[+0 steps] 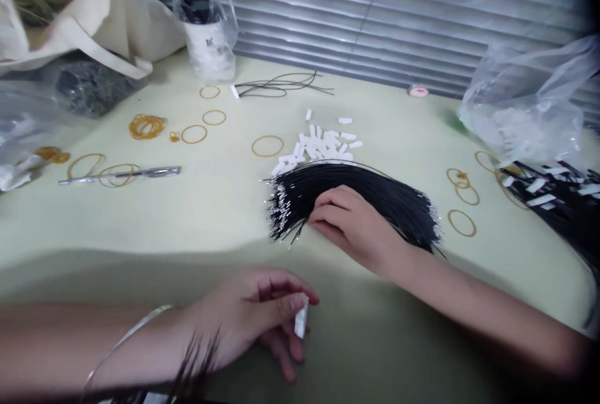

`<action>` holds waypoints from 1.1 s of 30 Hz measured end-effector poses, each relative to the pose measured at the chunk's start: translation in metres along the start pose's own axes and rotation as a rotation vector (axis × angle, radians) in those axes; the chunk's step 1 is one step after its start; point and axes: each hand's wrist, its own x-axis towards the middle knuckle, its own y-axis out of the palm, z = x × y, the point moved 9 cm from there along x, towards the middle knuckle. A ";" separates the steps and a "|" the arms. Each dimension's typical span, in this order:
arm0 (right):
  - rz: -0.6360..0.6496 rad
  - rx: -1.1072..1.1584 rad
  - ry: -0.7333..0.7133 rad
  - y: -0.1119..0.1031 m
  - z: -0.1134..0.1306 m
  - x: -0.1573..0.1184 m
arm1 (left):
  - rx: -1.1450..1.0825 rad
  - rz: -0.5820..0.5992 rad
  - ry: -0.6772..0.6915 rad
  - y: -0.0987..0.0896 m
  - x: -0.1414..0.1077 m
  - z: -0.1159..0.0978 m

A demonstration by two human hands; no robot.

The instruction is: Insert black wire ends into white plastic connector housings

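Between the thumb and fingers of my left hand [262,313] is a small white plastic connector housing [301,318], held above the near part of the table. My right hand [354,226] rests over a thick bundle of black wires [375,188] with shiny metal terminals at both ends. Its thumb and fingertips are pinched together at the left part of the bundle, where a few wires [297,229] stick out below. Whether it grips one wire or more is hidden by the fingers. Just behind the bundle lies a heap of loose white connector housings [323,143].
Rubber bands [267,146] and a pen [154,172] lie on the table [225,204]. At the back are a bagged cup [210,47], a connector with wires [281,86] and a cloth bag [117,22]. On the right sit a plastic bag [529,110] and finished-looking wired connectors [553,194].
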 end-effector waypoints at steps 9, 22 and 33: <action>-0.020 -0.030 0.035 0.010 0.004 0.006 | 0.056 0.048 0.100 -0.006 0.010 -0.017; -0.218 0.314 -0.029 -0.015 0.013 -0.013 | 0.027 -0.051 0.240 -0.032 0.010 -0.047; -0.322 0.301 -0.006 -0.028 0.014 -0.012 | 0.112 -0.049 0.201 -0.028 0.009 -0.049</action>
